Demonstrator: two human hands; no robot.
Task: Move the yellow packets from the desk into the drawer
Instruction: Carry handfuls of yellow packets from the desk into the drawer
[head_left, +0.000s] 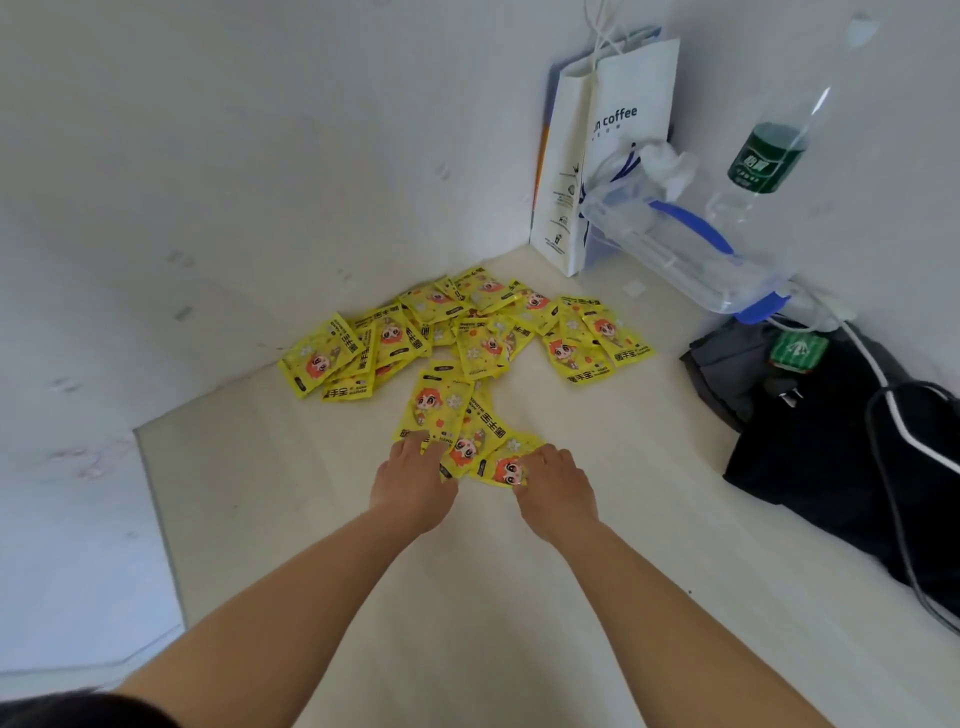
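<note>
Several yellow packets (470, 332) with a red-haired cartoon figure lie scattered over the pale desk (467, 597), most of them heaped toward the back corner. Three nearer packets (441, 405) overlap just in front of my hands. My left hand (415, 475) rests palm down with its fingertips on the lower edge of one near packet. My right hand (556, 483) lies on the lowest packet (506, 467), fingers curled at its edge. No drawer is in view.
A white paper coffee bag (608, 150) stands in the back corner against the wall. Beside it are a clear plastic bag with blue handles (691, 249) and a water bottle (769, 156). Dark clothing (831, 447) with cables lies at the right.
</note>
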